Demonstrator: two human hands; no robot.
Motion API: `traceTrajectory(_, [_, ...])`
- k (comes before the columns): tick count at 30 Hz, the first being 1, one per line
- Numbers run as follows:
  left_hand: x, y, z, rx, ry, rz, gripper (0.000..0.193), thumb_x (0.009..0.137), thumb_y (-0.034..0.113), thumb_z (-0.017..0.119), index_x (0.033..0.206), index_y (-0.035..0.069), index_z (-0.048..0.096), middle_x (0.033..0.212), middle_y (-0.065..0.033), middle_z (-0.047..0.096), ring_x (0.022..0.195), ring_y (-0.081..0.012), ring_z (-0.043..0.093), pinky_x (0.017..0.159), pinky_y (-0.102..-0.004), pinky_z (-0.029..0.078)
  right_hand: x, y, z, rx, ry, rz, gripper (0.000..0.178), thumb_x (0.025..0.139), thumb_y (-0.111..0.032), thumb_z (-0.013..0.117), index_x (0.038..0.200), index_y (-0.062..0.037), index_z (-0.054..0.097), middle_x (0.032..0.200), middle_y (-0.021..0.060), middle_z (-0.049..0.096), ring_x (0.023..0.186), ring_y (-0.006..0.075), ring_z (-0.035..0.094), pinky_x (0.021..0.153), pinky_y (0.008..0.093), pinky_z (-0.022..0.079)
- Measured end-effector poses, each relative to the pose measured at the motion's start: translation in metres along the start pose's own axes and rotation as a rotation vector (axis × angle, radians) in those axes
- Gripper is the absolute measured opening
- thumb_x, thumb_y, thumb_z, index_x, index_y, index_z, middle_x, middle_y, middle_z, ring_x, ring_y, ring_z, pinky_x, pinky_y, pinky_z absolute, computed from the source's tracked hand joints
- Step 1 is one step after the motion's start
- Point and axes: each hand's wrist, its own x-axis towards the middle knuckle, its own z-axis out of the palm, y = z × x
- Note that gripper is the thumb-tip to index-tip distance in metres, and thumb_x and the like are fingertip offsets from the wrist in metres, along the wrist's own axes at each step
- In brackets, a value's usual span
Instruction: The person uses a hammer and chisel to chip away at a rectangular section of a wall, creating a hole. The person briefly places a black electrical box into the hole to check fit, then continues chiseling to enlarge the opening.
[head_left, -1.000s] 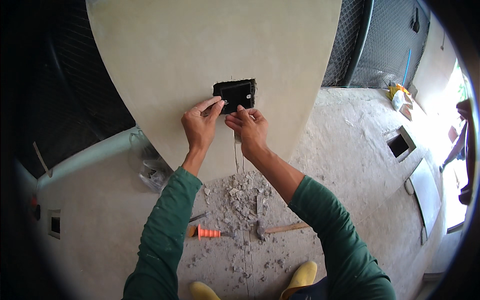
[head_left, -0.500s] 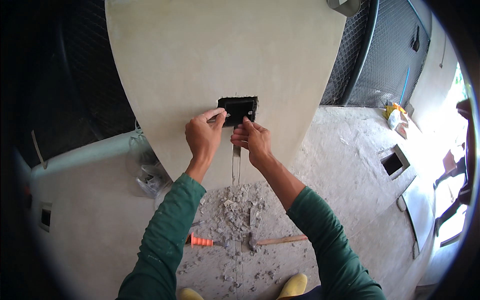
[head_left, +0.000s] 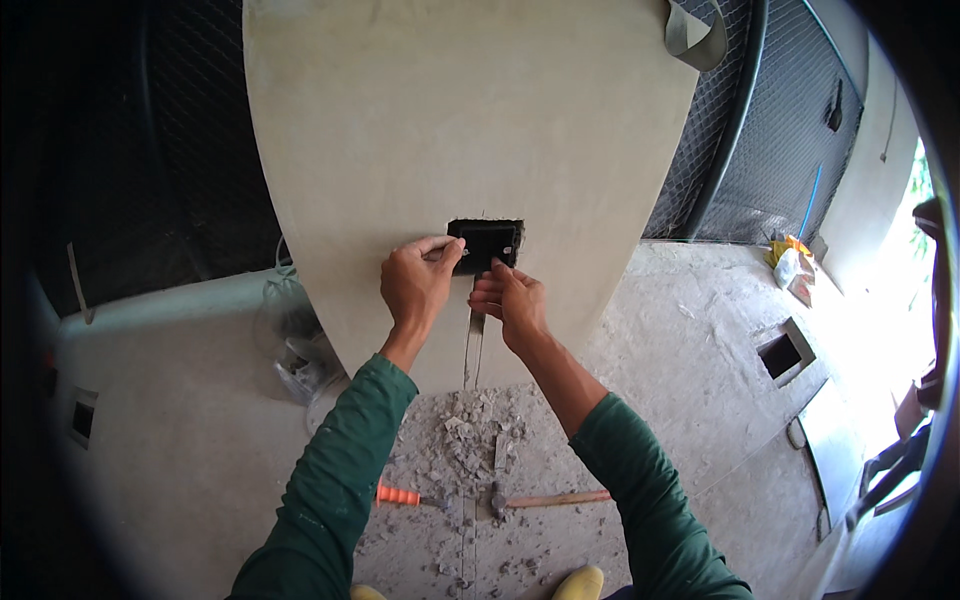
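A black rectangular wall box (head_left: 486, 240) sits in a rough-edged cut-out in the beige pillar. My left hand (head_left: 416, 284) is closed in a pinch, thumb and forefinger at the box's left edge. Below the lower right corner, my right hand (head_left: 514, 304) has its thumb up against the box and its fingers curled under it, closed on the lower edge. How deep the box sits is hard to tell. A narrow chased slot (head_left: 476, 325) runs down the pillar from the cut-out, partly hidden by my right fingers.
Rubble (head_left: 475, 435) covers the floor at the pillar's foot. A wooden-handled hammer (head_left: 550, 499) and a chisel with an orange grip (head_left: 400, 495) lie there. Plastic bags (head_left: 300, 365) rest at left. A square floor opening (head_left: 785, 353) and a flat panel (head_left: 835, 435) are at right.
The view has tilted up, so the pillar and box appear lower. Both hands stay at the box with nearly the same hold. Dark shapes at the far right edge have shifted.
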Motion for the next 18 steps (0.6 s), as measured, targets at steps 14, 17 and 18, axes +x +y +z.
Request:
traceTrajectory(14, [-0.003, 0.003, 0.001, 0.009, 0.031, -0.021, 0.035, 0.090, 0.033, 0.079, 0.099, 0.000, 0.080, 0.076, -0.0069, 0.077, 0.069, -0.0125, 0.071, 0.066, -0.0287, 0.054, 0.005, 0.003, -0.008, 0.041, -0.085, -0.009, 0.034, 0.101, -0.029, 0.068, 0.101, 0.0046, 0.065, 0.087, 0.0147, 0.071, 0.073, 0.0238, 0.072, 0.069, 0.0374, 0.065])
traceTrajectory(17, [-0.004, 0.006, -0.001, 0.046, 0.039, -0.034, 0.036, 0.090, 0.034, 0.079, 0.099, -0.001, 0.080, 0.077, -0.0071, 0.077, 0.069, -0.0129, 0.071, 0.066, -0.0284, 0.054, 0.005, 0.004, -0.004, 0.059, -0.087, -0.006, 0.033, 0.100, -0.028, 0.068, 0.102, 0.0052, 0.065, 0.087, 0.0155, 0.071, 0.073, 0.0248, 0.073, 0.068, 0.0380, 0.065])
traceTrajectory(18, [-0.004, 0.007, -0.002, 0.045, 0.037, -0.034, 0.036, 0.090, 0.034, 0.079, 0.099, -0.001, 0.080, 0.077, -0.0070, 0.077, 0.069, -0.0130, 0.071, 0.066, -0.0282, 0.054, 0.005, 0.004, -0.003, 0.061, -0.080, -0.002, 0.033, 0.100, -0.028, 0.068, 0.102, 0.0054, 0.065, 0.087, 0.0157, 0.071, 0.073, 0.0250, 0.073, 0.068, 0.0382, 0.065])
